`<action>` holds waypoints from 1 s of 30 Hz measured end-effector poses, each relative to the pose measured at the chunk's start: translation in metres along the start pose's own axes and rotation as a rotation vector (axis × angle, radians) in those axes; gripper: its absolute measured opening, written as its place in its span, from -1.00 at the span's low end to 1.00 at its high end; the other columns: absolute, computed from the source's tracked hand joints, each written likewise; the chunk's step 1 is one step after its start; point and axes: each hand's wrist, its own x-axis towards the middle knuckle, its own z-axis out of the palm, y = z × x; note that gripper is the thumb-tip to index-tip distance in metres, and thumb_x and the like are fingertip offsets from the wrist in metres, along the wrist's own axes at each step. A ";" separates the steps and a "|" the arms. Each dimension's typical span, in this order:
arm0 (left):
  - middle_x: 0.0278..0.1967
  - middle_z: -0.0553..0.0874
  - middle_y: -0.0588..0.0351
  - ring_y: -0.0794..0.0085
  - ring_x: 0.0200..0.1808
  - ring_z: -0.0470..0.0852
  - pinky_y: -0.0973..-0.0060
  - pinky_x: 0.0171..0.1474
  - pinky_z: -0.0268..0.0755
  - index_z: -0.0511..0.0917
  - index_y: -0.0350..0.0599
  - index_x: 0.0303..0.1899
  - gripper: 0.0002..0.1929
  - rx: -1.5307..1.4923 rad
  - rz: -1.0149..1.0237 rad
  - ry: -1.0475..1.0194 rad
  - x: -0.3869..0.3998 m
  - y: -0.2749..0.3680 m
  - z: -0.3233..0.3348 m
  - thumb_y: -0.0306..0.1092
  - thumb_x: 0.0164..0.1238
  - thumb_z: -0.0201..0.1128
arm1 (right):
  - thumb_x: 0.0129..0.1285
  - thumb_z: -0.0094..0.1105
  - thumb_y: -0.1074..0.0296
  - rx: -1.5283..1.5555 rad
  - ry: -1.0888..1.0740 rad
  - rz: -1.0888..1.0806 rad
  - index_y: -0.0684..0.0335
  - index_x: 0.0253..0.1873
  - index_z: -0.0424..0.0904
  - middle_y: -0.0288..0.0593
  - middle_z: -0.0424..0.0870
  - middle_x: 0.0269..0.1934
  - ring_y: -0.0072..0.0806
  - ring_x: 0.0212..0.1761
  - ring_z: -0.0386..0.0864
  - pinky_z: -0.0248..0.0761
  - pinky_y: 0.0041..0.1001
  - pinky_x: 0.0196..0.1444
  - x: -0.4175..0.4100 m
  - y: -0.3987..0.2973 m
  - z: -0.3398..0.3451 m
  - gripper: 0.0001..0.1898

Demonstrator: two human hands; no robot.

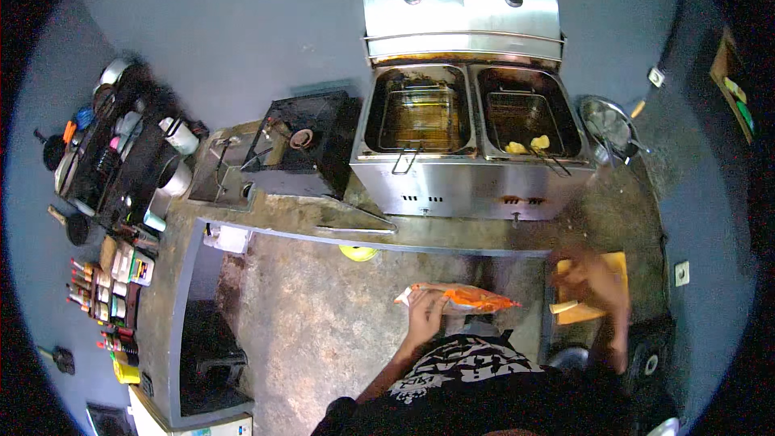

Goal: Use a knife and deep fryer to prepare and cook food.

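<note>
My left hand (425, 312) grips an orange and clear plastic package (478, 298) in front of my body. Over a yellow cutting board (616, 272) on the right counter is my right hand (578, 275), blurred, so its fingers and anything between them cannot be made out. A pale-handled utensil (563, 307), perhaps a knife, lies at the board's lower left, by that hand. Beyond the counter edge stands a steel double fryer (472, 188) with its lid raised. Its right basket (521, 112) has yellow food pieces (539, 143) near the front; the left basket (422, 115) sits in dark oil.
A metal bowl (629, 124) with utensils stands right of the fryer. Left of it are a black stove (290, 175) and a sink (212, 184). Bottles and jars (103, 290) line the left counter, with a dish rack (115, 157) farther back.
</note>
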 end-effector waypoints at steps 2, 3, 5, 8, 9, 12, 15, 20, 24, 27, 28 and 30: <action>-0.40 0.60 0.03 0.21 -0.29 0.51 0.35 -0.05 0.17 0.55 -0.20 -0.38 -0.91 -0.046 0.035 -0.047 0.013 0.005 0.004 -0.41 0.12 0.18 | 0.19 0.05 0.21 -0.297 -0.190 -0.055 0.26 0.00 0.43 -0.06 0.54 -0.09 -0.18 -0.01 0.47 0.32 -0.30 0.05 -0.002 0.041 0.064 -0.66; -0.40 0.60 0.03 0.21 -0.29 0.51 0.35 -0.05 0.17 0.55 -0.20 -0.38 -0.91 -0.056 0.036 -0.078 0.018 0.010 0.006 -0.41 0.12 0.18 | 0.19 0.02 0.24 -0.231 -0.132 -0.108 0.23 0.00 0.44 -0.04 0.52 -0.07 -0.15 0.00 0.45 0.32 -0.28 0.05 -0.004 0.068 0.096 -0.69; -0.41 0.60 0.03 0.22 -0.32 0.52 0.37 -0.09 0.17 0.55 -0.19 -0.38 -0.92 -0.123 0.056 -0.115 0.029 0.015 0.006 -0.41 0.11 0.19 | 0.20 -0.01 0.27 -0.162 -0.059 -0.147 0.19 0.00 0.44 -0.01 0.51 -0.05 -0.11 0.02 0.44 0.32 -0.27 0.05 -0.002 0.087 0.139 -0.72; -0.42 0.60 0.04 0.25 -0.34 0.52 0.40 -0.10 0.16 0.54 -0.21 -0.39 -0.92 -0.129 0.111 -0.133 0.034 0.018 0.009 -0.42 0.12 0.19 | 0.16 -0.04 0.37 -0.158 0.095 0.037 0.24 0.02 0.39 0.08 0.48 -0.04 -0.08 0.04 0.42 0.30 -0.26 0.07 0.001 0.110 0.182 -0.70; -0.42 0.60 0.04 0.25 -0.35 0.52 0.41 -0.09 0.16 0.54 -0.21 -0.39 -0.92 -0.127 0.125 -0.165 0.037 0.018 0.013 -0.42 0.12 0.19 | 0.16 -0.06 0.43 -0.189 0.257 -0.048 0.27 0.00 0.40 0.09 0.48 -0.07 -0.04 0.01 0.41 0.29 -0.25 0.06 0.006 0.133 0.198 -0.72; -0.43 0.60 0.05 0.26 -0.34 0.50 0.40 -0.08 0.15 0.55 -0.21 -0.39 -0.92 -0.132 0.131 -0.162 0.039 0.021 0.017 -0.42 0.13 0.18 | 0.15 -0.07 0.50 -0.147 0.561 -0.054 0.31 -0.02 0.38 0.10 0.46 -0.11 -0.01 0.00 0.38 0.25 -0.24 0.06 0.003 0.102 0.186 -0.73; -0.43 0.59 0.06 0.28 -0.34 0.50 0.40 -0.08 0.15 0.55 -0.21 -0.39 -0.92 -0.158 0.132 -0.186 0.041 0.029 0.023 -0.42 0.13 0.18 | 0.12 -0.05 0.55 -0.110 0.753 0.003 0.37 -0.06 0.35 0.08 0.41 -0.12 0.01 0.04 0.29 0.21 -0.27 0.08 -0.001 0.089 0.173 -0.75; -0.45 0.59 0.07 0.29 -0.37 0.50 0.40 -0.10 0.15 0.55 -0.21 -0.39 -0.91 -0.175 0.136 -0.165 0.045 0.037 0.032 -0.41 0.13 0.18 | 0.10 -0.03 0.55 0.129 0.335 0.177 0.32 -0.13 0.42 0.03 0.48 -0.24 -0.27 -0.15 0.44 0.30 -0.40 -0.14 0.000 0.125 0.157 -0.80; -0.45 0.60 0.07 0.27 -0.38 0.52 0.39 -0.10 0.14 0.55 -0.22 -0.40 -0.91 -0.147 0.246 -0.232 0.048 0.038 0.037 -0.42 0.11 0.17 | 0.11 0.00 0.49 0.363 0.256 0.066 0.30 -0.15 0.45 -0.02 0.51 -0.29 -0.40 -0.24 0.46 0.29 -0.48 -0.22 0.009 0.135 0.162 -0.81; -0.45 0.61 0.08 0.27 -0.38 0.52 0.40 -0.11 0.17 0.55 -0.20 -0.40 -0.91 -0.150 0.336 -0.287 0.048 0.038 0.040 -0.39 0.13 0.17 | 0.06 0.11 0.19 -0.256 -0.063 -0.183 0.23 -0.17 0.42 -0.14 0.54 -0.32 -0.27 -0.29 0.50 0.36 -0.33 -0.28 0.026 0.138 0.160 -0.71; -0.44 0.60 0.06 0.25 -0.37 0.52 0.41 -0.16 0.21 0.54 -0.23 -0.41 -0.91 -0.168 0.329 -0.316 0.049 0.044 0.042 -0.42 0.10 0.19 | -0.02 0.14 0.07 -0.316 -0.024 -0.146 0.19 -0.16 0.42 -0.14 0.55 -0.31 -0.28 -0.28 0.50 0.37 -0.33 -0.28 0.028 0.178 0.180 -0.62; -0.44 0.60 0.09 0.29 -0.38 0.52 0.41 -0.11 0.15 0.53 -0.17 -0.43 -0.91 -0.197 0.288 -0.321 0.048 0.040 0.042 -0.37 0.13 0.18 | -0.03 0.13 0.05 -0.209 -0.125 -0.147 0.17 -0.15 0.42 -0.13 0.55 -0.29 -0.26 -0.27 0.51 0.37 -0.33 -0.27 0.049 0.200 0.197 -0.61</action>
